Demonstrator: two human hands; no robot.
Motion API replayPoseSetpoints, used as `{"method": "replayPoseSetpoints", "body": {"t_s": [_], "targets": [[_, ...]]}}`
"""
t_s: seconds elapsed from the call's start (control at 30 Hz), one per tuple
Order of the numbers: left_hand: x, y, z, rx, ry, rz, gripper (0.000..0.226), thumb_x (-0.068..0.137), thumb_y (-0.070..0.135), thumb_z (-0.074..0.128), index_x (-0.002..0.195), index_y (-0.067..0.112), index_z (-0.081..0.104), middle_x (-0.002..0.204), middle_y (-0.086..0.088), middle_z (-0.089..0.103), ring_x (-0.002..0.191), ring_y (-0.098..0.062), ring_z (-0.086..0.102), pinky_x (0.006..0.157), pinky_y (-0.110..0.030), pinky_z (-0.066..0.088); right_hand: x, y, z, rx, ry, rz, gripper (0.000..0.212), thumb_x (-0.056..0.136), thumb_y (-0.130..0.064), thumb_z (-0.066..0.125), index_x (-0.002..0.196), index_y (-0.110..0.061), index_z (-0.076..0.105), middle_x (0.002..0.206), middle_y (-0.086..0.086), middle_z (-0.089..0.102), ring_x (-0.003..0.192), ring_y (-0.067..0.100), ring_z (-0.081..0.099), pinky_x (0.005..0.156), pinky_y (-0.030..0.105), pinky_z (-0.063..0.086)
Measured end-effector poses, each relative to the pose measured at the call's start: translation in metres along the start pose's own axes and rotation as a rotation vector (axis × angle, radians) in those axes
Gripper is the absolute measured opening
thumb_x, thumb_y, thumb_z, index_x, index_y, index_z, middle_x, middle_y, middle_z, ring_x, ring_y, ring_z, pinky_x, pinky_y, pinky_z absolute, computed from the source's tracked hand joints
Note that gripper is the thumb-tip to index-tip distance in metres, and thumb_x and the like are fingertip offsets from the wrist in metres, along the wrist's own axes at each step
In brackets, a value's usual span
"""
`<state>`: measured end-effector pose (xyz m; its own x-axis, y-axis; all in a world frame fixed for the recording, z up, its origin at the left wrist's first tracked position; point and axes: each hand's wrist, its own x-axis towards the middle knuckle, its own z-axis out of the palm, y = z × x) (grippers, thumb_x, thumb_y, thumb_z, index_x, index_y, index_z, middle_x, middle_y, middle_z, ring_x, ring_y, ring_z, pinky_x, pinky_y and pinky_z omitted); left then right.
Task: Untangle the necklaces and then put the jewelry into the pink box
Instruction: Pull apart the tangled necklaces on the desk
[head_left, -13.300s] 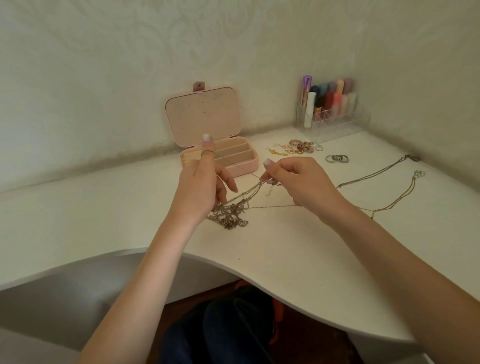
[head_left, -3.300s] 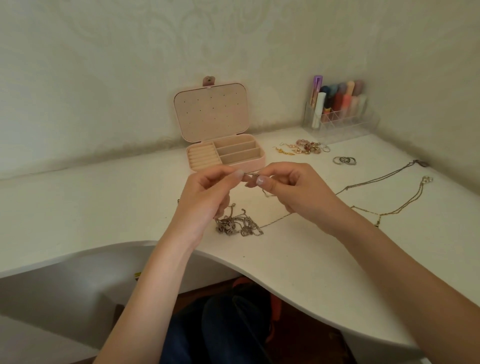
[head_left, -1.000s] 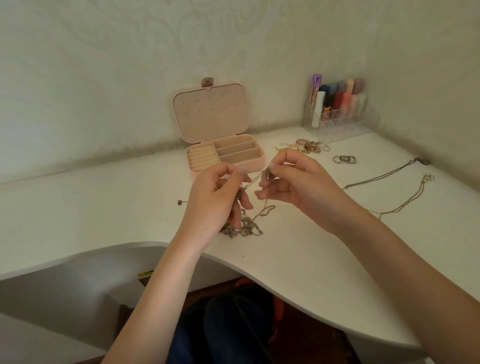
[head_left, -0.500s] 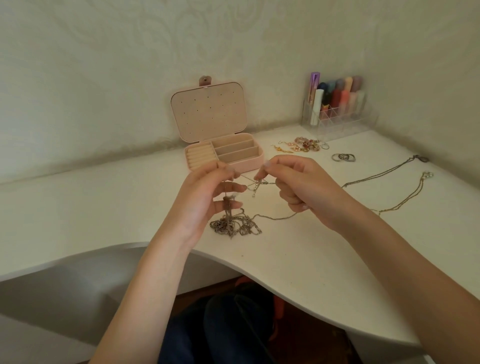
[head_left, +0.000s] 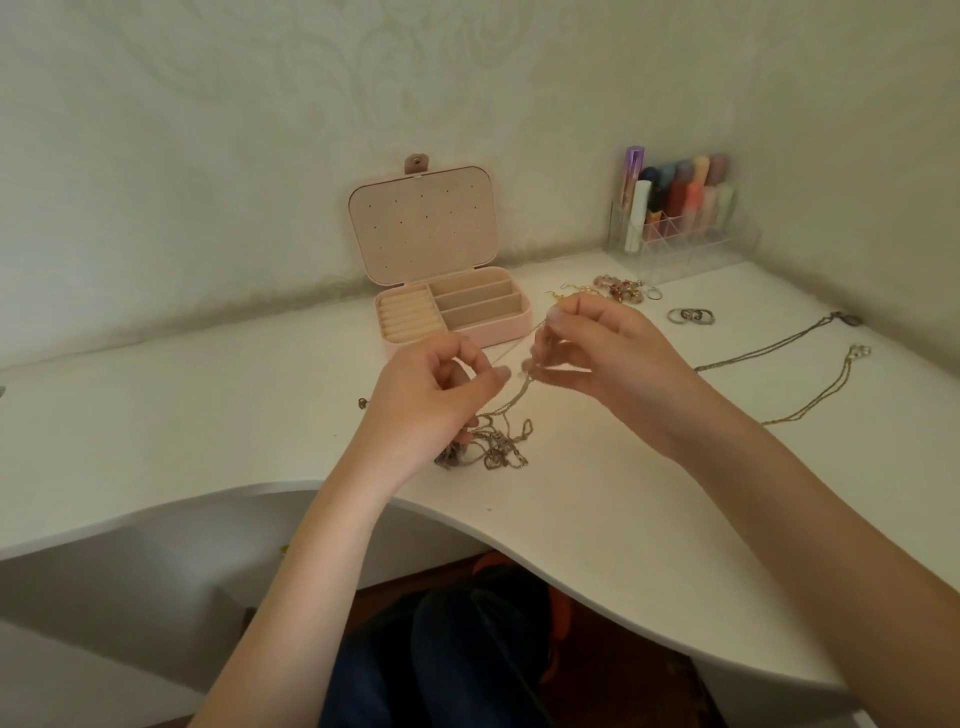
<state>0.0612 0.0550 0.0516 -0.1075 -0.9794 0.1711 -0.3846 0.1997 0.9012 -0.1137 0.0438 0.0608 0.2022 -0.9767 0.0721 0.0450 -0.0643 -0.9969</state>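
Item: tangled necklaces (head_left: 491, 447), heaped on desk (head_left: 597, 509) before open pink box (head_left: 498, 332). Fine chain: light, limp, snag-prone, likely fragile. Left hand (head_left: 436, 395), right hand (head_left: 597, 353) each pinch strand; hold near knot.

One pink box (head_left: 457, 312), one tangled chain cluster (head_left: 493, 447), two laid-out necklaces (head_left: 810, 374), one clear organiser (head_left: 685, 244), two hands (head_left: 436, 395).

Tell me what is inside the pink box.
The pink box shows only bare cream lining: ridged ring rolls on its left, three long compartments on its right. No jewelry shows inside; nothing covers its interior.
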Motion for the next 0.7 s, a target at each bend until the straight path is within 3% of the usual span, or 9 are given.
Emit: {"method": "replayPoseSetpoints", "body": {"t_s": [0.1,0.17,0.3,0.47,0.57,0.7], "targets": [[0.002,-0.006,0.002,0.106,0.03,-0.012,0.014,0.086,0.021,0.068,0.075,0.015,0.061,0.051,0.0,0.056,0.052,-0.019,0.058,0.051,-0.039,0.053,-0.003,-0.003,0.002,0.148,-0.022,0.046,0.021,0.099,-0.018,0.046,0.079,-0.013,0.049,0.061,-0.002,0.046,0.051,0.012,0.045,0.058,0.03,0.053],[0.002,-0.008,0.002,0.057,0.078,-0.048,0.013,0.09,0.023,0.063,0.079,0.017,0.059,0.053,0.0,0.06,0.055,-0.025,0.063,0.048,-0.038,0.053,-0.003,-0.002,0.001,0.104,-0.002,0.04,0.018,0.099,-0.02,0.047,0.082,-0.013,0.048,0.059,-0.003,0.04,0.048,0.011,0.037,0.051,0.024,0.045],[0.003,-0.009,0.004,-0.064,0.152,-0.101,0.01,0.096,0.022,0.052,0.087,0.019,0.054,0.066,-0.006,0.066,0.056,-0.018,0.068,0.045,-0.029,0.051,-0.002,-0.001,0.0,0.069,-0.008,0.016,0.016,0.099,-0.02,0.047,0.086,-0.011,0.051,0.057,-0.004,0.037,0.048,0.01,0.03,0.048,0.02,0.035],[0.004,-0.012,0.011,-0.174,0.194,-0.122,0.017,0.1,0.018,0.043,0.091,0.013,0.057,0.067,-0.01,0.067,0.059,-0.02,0.069,0.058,-0.035,0.053,-0.002,0.0,0.002,0.039,-0.067,-0.015,0.017,0.098,-0.018,0.048,0.087,-0.008,0.053,0.056,-0.006,0.036,0.048,0.008,0.028,0.048,0.019,0.03],[0.002,-0.005,0.01,-0.321,0.127,-0.178,0.028,0.1,0.019,0.042,0.089,0.003,0.061,0.06,-0.011,0.063,0.053,-0.021,0.066,0.051,-0.028,0.052,0.0,0.002,0.0,-0.049,0.03,-0.028,0.017,0.098,-0.019,0.05,0.085,-0.01,0.056,0.056,-0.007,0.041,0.047,0.007,0.033,0.047,0.018,0.035],[0.0,-0.002,0.007,-0.299,0.121,-0.174,0.037,0.099,0.027,0.044,0.075,0.004,0.062,0.05,-0.007,0.053,0.041,-0.018,0.054,0.038,-0.023,0.038,0.002,0.007,-0.003,-0.334,0.132,-0.088,0.018,0.097,-0.024,0.05,0.091,-0.007,0.056,0.058,-0.006,0.051,0.048,0.007,0.041,0.04,0.019,0.034]]}}
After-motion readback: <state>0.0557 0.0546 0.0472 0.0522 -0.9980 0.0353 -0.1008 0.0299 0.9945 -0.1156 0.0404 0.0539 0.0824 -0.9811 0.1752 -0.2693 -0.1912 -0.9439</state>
